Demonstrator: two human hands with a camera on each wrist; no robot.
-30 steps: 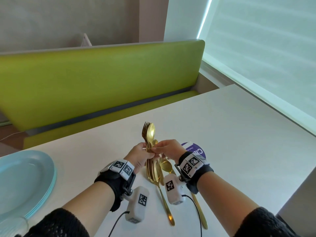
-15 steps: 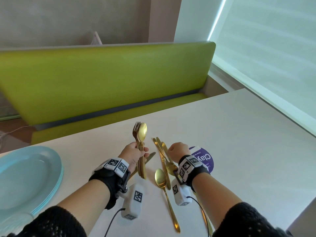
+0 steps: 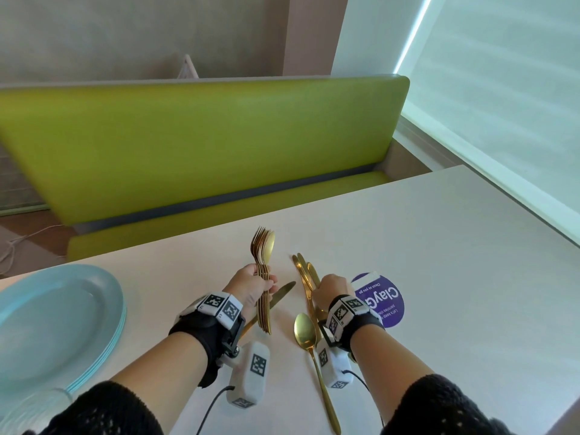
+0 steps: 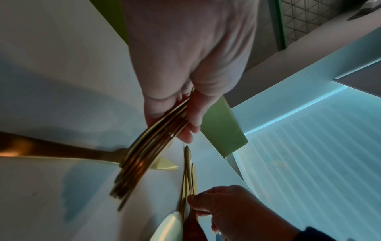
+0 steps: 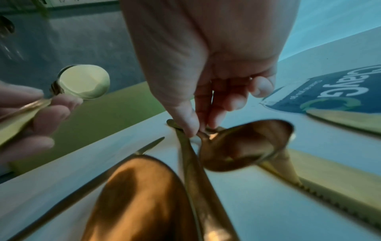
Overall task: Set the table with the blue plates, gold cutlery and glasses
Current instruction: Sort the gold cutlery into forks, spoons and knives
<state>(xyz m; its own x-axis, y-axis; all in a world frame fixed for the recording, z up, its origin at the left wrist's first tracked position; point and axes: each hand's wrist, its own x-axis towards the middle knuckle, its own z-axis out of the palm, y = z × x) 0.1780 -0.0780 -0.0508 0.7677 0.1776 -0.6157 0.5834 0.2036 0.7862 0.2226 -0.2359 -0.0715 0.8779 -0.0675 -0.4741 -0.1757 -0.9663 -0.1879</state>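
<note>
The left hand (image 3: 251,287) holds its grip closed round a bundle of gold forks and a spoon (image 3: 263,277), heads pointing away toward the green bench (image 3: 201,146). The right hand (image 3: 329,288) pinches the handles (image 5: 181,135) of gold cutlery lying lengthwise on the surface (image 3: 455,246). Beside it, a purple sticker (image 3: 384,304) reads "Clean as you go". Stacked blue plates (image 3: 47,321) sit at left.

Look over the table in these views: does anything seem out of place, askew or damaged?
Nothing looks damaged or spilled. The loose gold cutlery lies crisscrossed rather than in settings; one knife is angled under the bundle gripped by the left hand. The right hand pinches handles on the table. The blue plates sit stacked.
</note>
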